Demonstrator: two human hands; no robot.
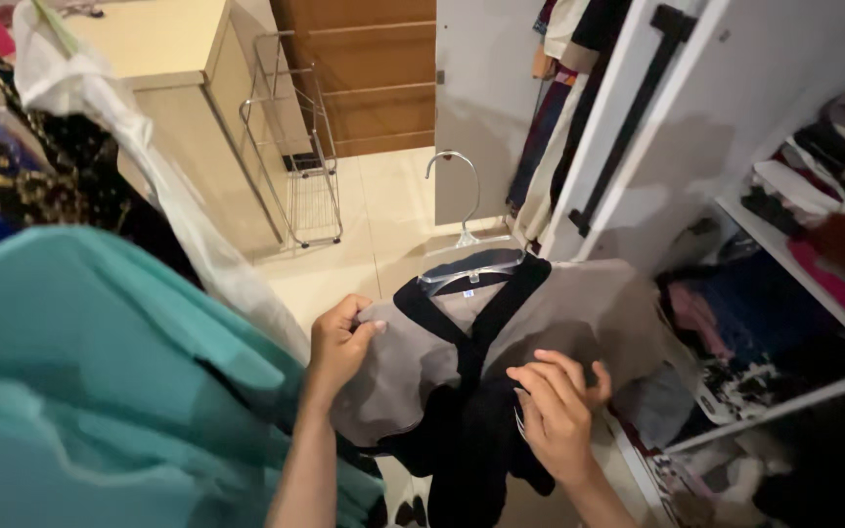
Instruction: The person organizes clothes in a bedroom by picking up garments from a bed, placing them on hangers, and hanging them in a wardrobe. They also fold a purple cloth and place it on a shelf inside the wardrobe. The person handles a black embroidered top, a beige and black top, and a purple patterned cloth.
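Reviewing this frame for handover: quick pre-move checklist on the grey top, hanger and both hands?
1. Left hand pinching the shoulder of the grey top with black V-neck trim: ok.
2. Right hand on the black front placket: ok, touching; grip cannot tell.
3. Clear plastic hanger with metal hook seated in the neckline: ok.
4. Hook hung on a rail: not ok, free in the air.
5. Top's hem hanging straight: cannot tell, bunched below.

dim indoor light | soft shadows | slight blur (edges bent)
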